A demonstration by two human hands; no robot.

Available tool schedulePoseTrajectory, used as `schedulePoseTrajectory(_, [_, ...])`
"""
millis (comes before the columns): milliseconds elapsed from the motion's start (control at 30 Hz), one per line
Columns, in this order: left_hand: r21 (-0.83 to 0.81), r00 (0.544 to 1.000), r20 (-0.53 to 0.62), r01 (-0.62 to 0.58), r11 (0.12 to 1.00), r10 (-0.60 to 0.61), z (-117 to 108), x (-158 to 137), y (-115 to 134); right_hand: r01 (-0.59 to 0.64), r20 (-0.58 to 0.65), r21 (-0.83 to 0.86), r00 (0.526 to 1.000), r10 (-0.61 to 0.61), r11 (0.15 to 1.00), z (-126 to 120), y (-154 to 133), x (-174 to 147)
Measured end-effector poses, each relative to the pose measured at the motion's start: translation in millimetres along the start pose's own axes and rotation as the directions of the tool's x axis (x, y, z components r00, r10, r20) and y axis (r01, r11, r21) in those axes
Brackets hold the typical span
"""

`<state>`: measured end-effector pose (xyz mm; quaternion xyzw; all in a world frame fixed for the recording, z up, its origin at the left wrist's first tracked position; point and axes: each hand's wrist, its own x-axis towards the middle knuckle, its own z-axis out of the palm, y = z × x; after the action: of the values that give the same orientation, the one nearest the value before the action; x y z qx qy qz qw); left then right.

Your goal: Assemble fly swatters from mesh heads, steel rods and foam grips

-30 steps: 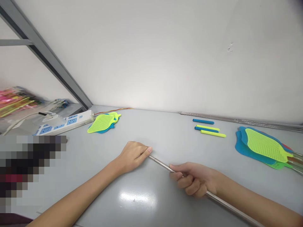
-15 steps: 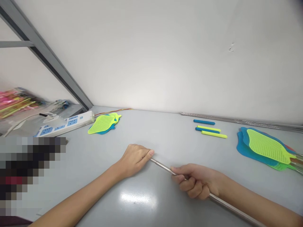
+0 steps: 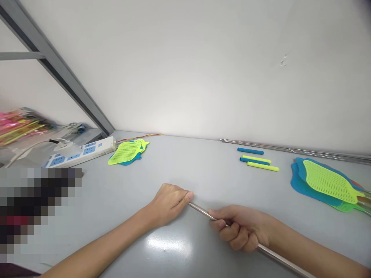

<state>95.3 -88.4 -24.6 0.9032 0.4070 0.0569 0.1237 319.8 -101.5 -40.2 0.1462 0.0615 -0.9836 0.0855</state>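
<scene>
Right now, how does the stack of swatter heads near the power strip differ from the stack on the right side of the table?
The left stack by the power strip looks smaller and lies farther from the hands; the right stack looks bigger and nearer. The right stack has metal rods fitted at its lower end; the left stack shows none. Both have a yellow-green mesh head on top of blue ones.

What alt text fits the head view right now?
Both hands grip a thin metal rod low over a grey table: left hand at its tip, right hand fisted around it. Fly-swatter heads lie right.
</scene>
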Motion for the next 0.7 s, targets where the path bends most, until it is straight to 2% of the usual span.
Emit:
schedulePoseTrajectory(167, [-0.022,1.000,0.004,0.015,1.000,-0.015,0.4,-1.0,2.0,-0.013,0.037,-0.005,0.999,0.013,1.000,-2.5,0.5,0.3])
schedulePoseTrajectory(433, [-0.079,0.999,0.030,0.022,0.997,-0.020,3.9,-2.1,7.4,-0.025,0.027,0.011,0.999,0.025,1.000,-2.2,1.8,1.0])
schedulePoseTrajectory(700, [-0.073,1.000,0.019,0.018,0.997,-0.017,-0.5,3.1,4.3,0.031,0.033,0.032,0.999,-0.032,0.999,-1.2,2.7,4.6])
